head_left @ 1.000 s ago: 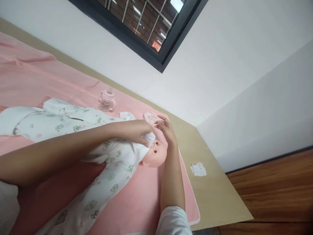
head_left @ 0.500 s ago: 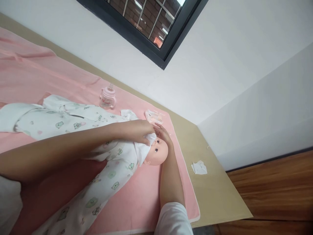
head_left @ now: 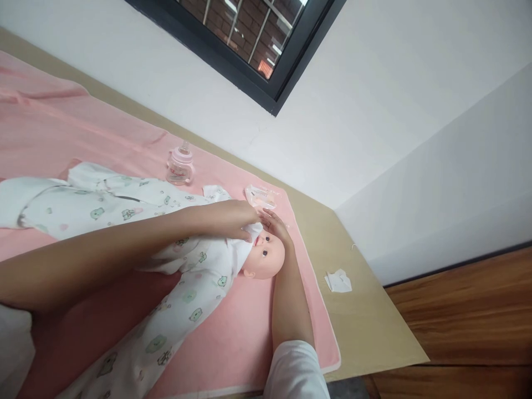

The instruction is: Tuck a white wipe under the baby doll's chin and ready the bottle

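A baby doll point(head_left: 268, 259) lies on its back, its head towards the right, in a white garment point(head_left: 208, 280) with green animal prints. My left hand point(head_left: 235, 218) reaches across the doll's chest and is closed on the garment's white collar below the chin. My right hand point(head_left: 274, 224) curves round the far side of the head, beside my left fingertips. Its fingers are stretched out and slightly apart; whether they touch the collar is hidden. The doll's eyes, part of the red mouth and one ear show.
A pink-capped baby bottle point(head_left: 180, 166) stands behind the doll. Near the head lies a clear packet point(head_left: 261, 196). The pink mat point(head_left: 233, 338) covers much of the tan tabletop point(head_left: 366, 327), where a crumpled white tissue point(head_left: 338, 281) lies. A wall and dark-framed window point(head_left: 272, 97) rise behind.
The collar has moved down off the doll's face, so more of the mouth and cheek shows. My left hand has shifted slightly left with it. The right hand has barely moved.
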`<state>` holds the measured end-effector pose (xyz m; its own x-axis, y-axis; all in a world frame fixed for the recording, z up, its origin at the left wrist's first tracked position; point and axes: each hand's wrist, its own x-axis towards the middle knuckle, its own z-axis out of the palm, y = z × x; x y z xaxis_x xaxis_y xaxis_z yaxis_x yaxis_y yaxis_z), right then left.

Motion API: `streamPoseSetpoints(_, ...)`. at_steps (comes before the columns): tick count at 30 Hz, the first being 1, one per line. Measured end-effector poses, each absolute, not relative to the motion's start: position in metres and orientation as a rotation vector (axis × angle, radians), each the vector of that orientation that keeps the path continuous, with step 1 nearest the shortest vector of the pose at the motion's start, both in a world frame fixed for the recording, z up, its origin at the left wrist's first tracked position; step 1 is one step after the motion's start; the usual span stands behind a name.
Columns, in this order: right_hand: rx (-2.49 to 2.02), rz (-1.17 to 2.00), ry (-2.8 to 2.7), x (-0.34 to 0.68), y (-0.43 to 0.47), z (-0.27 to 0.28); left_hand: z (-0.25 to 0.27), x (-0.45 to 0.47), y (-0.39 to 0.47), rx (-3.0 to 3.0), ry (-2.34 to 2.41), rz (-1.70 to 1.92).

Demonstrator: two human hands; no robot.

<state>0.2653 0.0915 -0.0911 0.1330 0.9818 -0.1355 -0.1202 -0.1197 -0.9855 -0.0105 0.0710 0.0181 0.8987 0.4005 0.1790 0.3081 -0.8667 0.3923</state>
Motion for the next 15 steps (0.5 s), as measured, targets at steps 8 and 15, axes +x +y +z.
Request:
streamPoseSetpoints(8, -1.258, 1.237, -0.970, 0.2657, 0.0876, -0.0926, 0.0176, -0.0103, 0.0726, 2.717, 0.582, 0.415)
streamPoseSetpoints(15, -1.239, 1.256, -0.947, 0.2682, 0.0901, -0.0953, 0.0122, -0.0083, 0.0758, 2.704, 0.582, 0.474)
